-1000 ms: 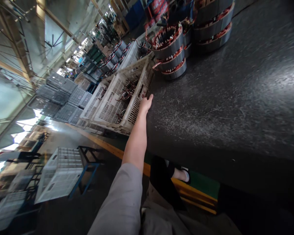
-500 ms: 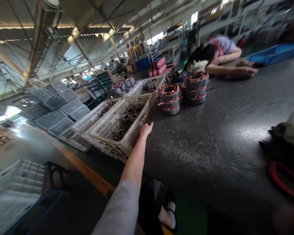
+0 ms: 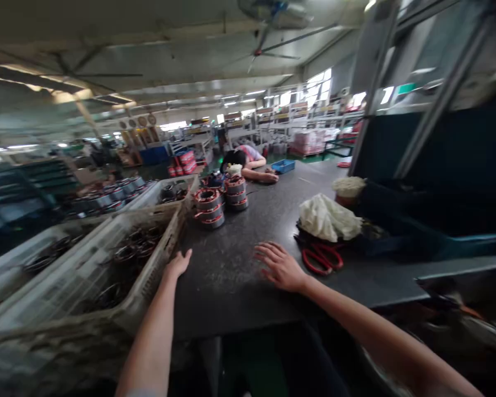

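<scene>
We see our left hand (image 3: 178, 263) open with fingers spread, holding nothing, at the right edge of the near white plastic crate (image 3: 107, 286) of wound coils, while our right hand (image 3: 279, 266) lies flat and open on the dark surface (image 3: 231, 275). Red-handled scissors (image 3: 323, 257) lie just right of that hand, and stacked motor stators (image 3: 210, 206) stand farther back.

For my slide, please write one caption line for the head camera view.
Left hand beside a plastic crate of motor coils, right hand flat on the worktable near red scissors.
</scene>
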Demonstrator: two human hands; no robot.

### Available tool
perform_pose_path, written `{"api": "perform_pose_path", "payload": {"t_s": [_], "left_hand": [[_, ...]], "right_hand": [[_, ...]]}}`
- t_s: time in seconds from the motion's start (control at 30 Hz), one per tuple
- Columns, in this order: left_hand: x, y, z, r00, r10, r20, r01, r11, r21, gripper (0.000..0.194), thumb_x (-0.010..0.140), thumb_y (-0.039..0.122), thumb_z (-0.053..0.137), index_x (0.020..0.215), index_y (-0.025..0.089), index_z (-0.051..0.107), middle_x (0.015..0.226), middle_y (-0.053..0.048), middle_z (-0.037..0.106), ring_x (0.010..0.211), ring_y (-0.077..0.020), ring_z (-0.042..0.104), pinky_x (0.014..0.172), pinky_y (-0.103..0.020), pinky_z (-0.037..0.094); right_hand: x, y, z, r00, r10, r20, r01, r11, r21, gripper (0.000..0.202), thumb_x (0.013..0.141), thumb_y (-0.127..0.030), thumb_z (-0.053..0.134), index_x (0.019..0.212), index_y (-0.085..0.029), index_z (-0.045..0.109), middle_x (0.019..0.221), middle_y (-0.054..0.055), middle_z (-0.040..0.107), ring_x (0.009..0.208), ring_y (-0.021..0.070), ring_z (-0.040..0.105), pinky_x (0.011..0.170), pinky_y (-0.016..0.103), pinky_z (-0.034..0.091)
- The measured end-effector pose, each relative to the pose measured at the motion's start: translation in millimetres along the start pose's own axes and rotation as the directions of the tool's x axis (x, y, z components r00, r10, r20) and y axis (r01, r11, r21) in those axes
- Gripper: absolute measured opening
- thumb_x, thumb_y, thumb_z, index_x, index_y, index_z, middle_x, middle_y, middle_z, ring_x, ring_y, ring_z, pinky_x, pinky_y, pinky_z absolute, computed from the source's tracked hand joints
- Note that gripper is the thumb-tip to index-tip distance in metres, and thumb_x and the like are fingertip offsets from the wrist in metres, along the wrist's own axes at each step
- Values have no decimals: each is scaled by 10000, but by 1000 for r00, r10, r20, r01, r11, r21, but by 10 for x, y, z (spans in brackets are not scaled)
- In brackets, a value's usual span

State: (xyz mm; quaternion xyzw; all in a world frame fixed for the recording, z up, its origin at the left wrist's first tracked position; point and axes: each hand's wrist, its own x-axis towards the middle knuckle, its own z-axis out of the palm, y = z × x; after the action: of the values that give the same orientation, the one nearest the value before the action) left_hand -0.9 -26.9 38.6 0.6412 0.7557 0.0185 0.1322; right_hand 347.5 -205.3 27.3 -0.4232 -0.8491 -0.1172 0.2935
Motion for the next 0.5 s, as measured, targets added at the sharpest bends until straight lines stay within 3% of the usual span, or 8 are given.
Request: {"api": "perform_pose_path", "payload": {"t_s": [0.03,0.07,0.1,0.17,0.27,0.5], "left_hand": [[5,-22,1,1000,11,-1,-11,1000,3,631,1086,463,213,1450,-45,307,1338,-282,452,1260,-343,417,1034,-415,356],[8,-42,8,1000,17,-7,-17,1000,4,642,1084,469,197,1450,-48,302,1343,-284,446,1258,-346,419,1031,-418,360],[6,-58,17,1000,21,-13,-21,1000,3,649,1082,472,183,1444,-52,311,1337,-287,451,1254,-349,423,1030,-420,362],[-16,-82,39,999,18,-29,-18,1000,-3,656,1076,481,176,1434,-45,336,1320,-281,472,1237,-351,443,1017,-413,376],[-69,-92,57,999,-4,-51,4,1000,-5,643,1069,497,180,1415,1,397,1295,-245,515,1205,-331,485,990,-384,405],[-157,-91,8,993,-29,-113,34,999,42,605,1056,480,190,1257,69,585,1193,-206,600,1098,-305,579,871,-373,499]], "right_hand": [[-59,92,149,993,100,55,-100,995,-8,389,1020,-362,416,1330,-160,537,1438,14,359,1365,190,247,1172,403,174],[-112,171,281,948,301,104,-300,954,-31,396,1019,-362,469,1314,-113,553,1404,71,398,1318,215,322,1133,381,257],[-153,228,383,914,396,93,-391,918,-71,439,1017,-367,496,1340,-72,535,1378,140,407,1283,258,364,1097,401,301],[-189,263,483,921,377,94,-369,925,-91,396,1000,-349,543,1317,-111,549,1384,89,412,1275,222,367,1103,379,283],[-163,202,455,944,316,100,-306,947,-98,325,983,-308,573,1267,-150,579,1342,35,457,1218,194,417,1075,358,307],[-94,225,442,932,352,84,-341,932,-120,302,931,-222,612,1224,-152,609,1253,17,527,1132,205,488,999,359,382]]}}
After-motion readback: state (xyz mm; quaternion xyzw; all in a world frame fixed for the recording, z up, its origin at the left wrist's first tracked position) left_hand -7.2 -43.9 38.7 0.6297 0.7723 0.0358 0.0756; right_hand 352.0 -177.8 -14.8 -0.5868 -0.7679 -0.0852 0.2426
